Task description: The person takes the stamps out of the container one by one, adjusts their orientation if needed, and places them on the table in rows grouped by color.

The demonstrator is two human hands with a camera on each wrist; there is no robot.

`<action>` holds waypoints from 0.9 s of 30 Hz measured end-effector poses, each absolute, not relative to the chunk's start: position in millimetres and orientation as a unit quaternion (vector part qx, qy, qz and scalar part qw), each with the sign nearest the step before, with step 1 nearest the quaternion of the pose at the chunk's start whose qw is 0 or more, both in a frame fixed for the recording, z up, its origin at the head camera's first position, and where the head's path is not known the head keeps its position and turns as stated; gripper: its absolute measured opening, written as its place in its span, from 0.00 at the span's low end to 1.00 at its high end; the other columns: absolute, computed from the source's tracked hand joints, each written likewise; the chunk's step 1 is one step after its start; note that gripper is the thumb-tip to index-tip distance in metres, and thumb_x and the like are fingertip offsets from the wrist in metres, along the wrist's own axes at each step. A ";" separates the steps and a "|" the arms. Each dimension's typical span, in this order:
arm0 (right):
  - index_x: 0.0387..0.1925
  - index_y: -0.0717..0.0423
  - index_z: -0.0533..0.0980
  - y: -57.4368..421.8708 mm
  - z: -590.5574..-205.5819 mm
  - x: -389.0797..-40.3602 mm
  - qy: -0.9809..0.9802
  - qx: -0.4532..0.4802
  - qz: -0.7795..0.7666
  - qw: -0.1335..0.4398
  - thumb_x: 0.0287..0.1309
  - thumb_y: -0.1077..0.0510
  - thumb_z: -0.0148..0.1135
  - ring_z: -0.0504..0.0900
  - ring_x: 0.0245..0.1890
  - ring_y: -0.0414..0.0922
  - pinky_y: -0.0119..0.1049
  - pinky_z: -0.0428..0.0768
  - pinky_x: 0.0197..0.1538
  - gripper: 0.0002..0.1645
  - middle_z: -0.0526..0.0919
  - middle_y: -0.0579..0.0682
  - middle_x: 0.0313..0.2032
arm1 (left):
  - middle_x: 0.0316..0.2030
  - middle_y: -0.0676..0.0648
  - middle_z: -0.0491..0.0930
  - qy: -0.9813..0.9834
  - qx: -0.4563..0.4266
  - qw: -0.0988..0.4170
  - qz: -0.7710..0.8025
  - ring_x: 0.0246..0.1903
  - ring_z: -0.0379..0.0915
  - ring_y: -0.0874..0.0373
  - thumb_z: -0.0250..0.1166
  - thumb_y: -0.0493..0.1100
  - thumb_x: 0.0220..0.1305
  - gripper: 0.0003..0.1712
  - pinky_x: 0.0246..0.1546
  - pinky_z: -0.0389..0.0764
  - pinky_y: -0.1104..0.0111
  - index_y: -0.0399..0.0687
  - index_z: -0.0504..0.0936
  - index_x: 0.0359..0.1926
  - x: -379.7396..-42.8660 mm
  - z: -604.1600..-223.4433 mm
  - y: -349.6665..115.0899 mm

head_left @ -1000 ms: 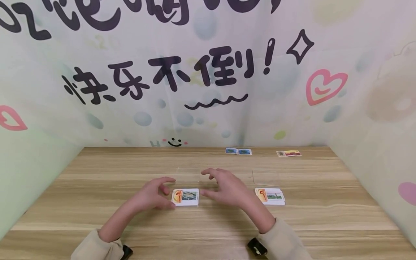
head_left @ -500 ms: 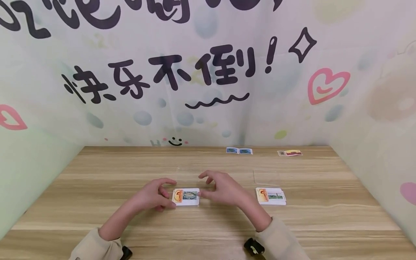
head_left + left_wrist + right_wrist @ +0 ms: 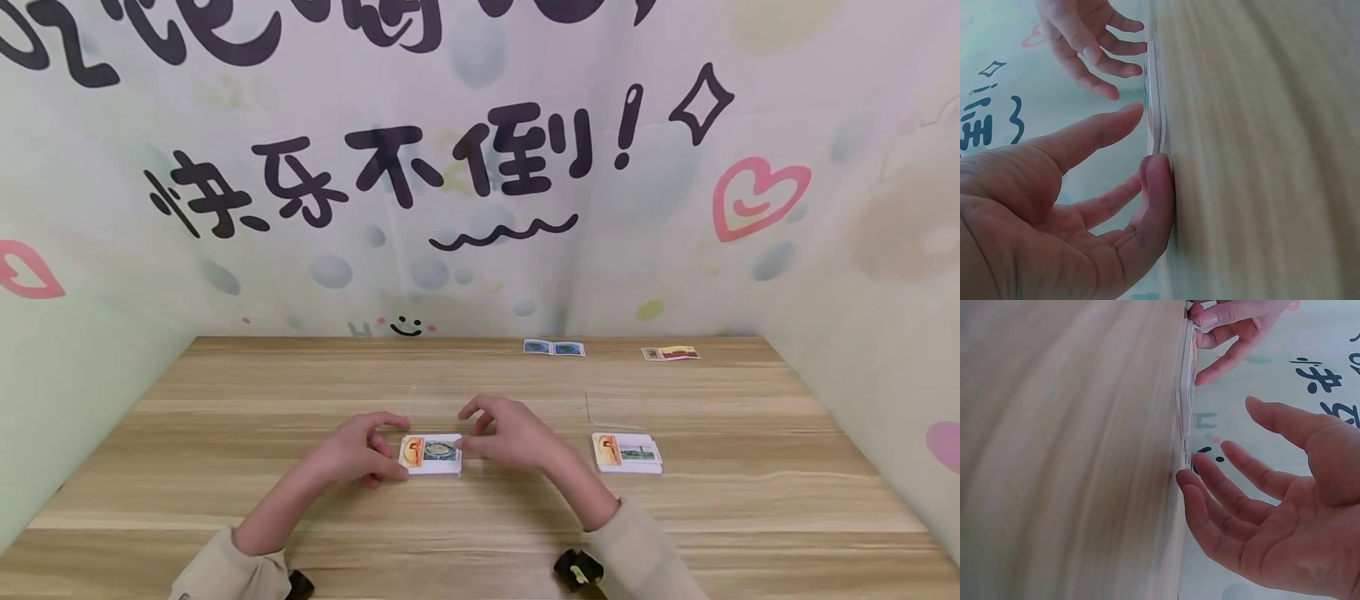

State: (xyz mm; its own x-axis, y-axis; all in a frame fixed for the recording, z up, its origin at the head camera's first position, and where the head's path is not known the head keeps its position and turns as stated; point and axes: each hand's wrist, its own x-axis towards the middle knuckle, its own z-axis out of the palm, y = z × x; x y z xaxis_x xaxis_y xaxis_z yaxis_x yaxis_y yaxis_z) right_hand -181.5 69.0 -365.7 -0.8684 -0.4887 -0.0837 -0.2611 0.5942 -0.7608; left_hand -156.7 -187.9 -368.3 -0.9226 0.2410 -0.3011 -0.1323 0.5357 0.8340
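Note:
A small stack of white cards (image 3: pixel 442 468), topped by an orange stamp-like picture and a green one, lies flat on the table between both hands. At its left end is my left hand (image 3: pixel 348 450), thumb at the near corner in the head view. The left wrist view has those lower fingertips (image 3: pixel 1159 172) right at the end of the stack edge (image 3: pixel 1155 106), the thumb lifted apart. My right hand (image 3: pixel 517 437) is at the other end, its thumb overlapping the edge in the head view. Its fingers (image 3: pixel 1207 525) are loosely bent around nothing in the right wrist view.
A similar picture-topped stack (image 3: pixel 633 467) lies to the right. Behind the stacks are two thin clear rectangular pieces, the right one (image 3: pixel 615 408) plainer to see. At the back lie a blue stamp pair (image 3: pixel 553 348) and a yellow-red strip (image 3: pixel 671 353), near the printed backdrop (image 3: pixel 480 275).
My right hand has shifted slightly left, its thumb now overlapping the stack's right edge, and its index finger has bent lower. The left hand has hardly moved. The head view has drifted a little.

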 end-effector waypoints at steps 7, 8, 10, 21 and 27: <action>0.52 0.60 0.82 62.7 -365.2 -183.0 0.880 -0.192 -0.408 0.153 0.63 0.58 0.75 0.79 0.37 0.45 0.35 0.78 0.39 0.18 0.85 0.52 0.39 | 0.32 0.46 0.74 0.856 0.038 0.187 0.480 0.25 0.71 0.56 0.79 0.30 0.55 0.37 0.26 0.82 0.66 0.33 0.76 0.66 -155.3 -369.5 -187.0; 0.52 0.60 0.82 61.6 -365.0 -183.0 0.879 -0.190 -0.409 0.154 0.63 0.58 0.75 0.79 0.37 0.44 0.35 0.78 0.39 0.18 0.85 0.52 0.38 | 0.32 0.46 0.74 0.858 0.037 0.185 0.479 0.25 0.71 0.56 0.79 0.30 0.55 0.36 0.26 0.82 0.66 0.33 0.77 0.65 -155.3 -369.9 -186.8; 0.52 0.60 0.82 59.5 -365.4 -183.3 0.878 -0.186 -0.412 0.158 0.63 0.58 0.75 0.79 0.36 0.44 0.34 0.77 0.38 0.18 0.84 0.51 0.37 | 0.32 0.46 0.73 0.860 0.035 0.183 0.476 0.24 0.71 0.56 0.79 0.30 0.55 0.36 0.26 0.82 0.66 0.34 0.77 0.65 -155.5 -370.6 -186.6; 0.52 0.60 0.82 55.6 -372.0 -186.1 0.866 -0.154 -0.440 0.179 0.62 0.60 0.75 0.76 0.31 0.43 0.32 0.75 0.34 0.18 0.81 0.50 0.34 | 0.31 0.46 0.73 0.868 0.036 0.182 0.461 0.24 0.70 0.55 0.80 0.30 0.54 0.35 0.26 0.81 0.66 0.35 0.79 0.63 -156.0 -371.7 -185.2; 0.52 0.61 0.81 55.9 -372.6 -185.7 0.857 -0.148 -0.457 0.187 0.63 0.60 0.74 0.73 0.27 0.41 0.30 0.72 0.30 0.18 0.79 0.49 0.31 | 0.31 0.46 0.72 0.869 0.037 0.179 0.460 0.25 0.69 0.55 0.80 0.30 0.53 0.34 0.26 0.80 0.66 0.35 0.80 0.63 -156.5 -371.2 -184.7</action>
State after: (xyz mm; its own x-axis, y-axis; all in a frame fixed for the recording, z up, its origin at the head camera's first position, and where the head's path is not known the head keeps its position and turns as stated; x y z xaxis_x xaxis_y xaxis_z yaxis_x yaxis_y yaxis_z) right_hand -185.7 55.9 -372.6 -0.8858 -0.4253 -0.1857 -0.0827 0.5383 -0.8387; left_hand -156.5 -184.7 -371.2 -0.9329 0.2296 -0.2774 -0.1004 0.5739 0.8127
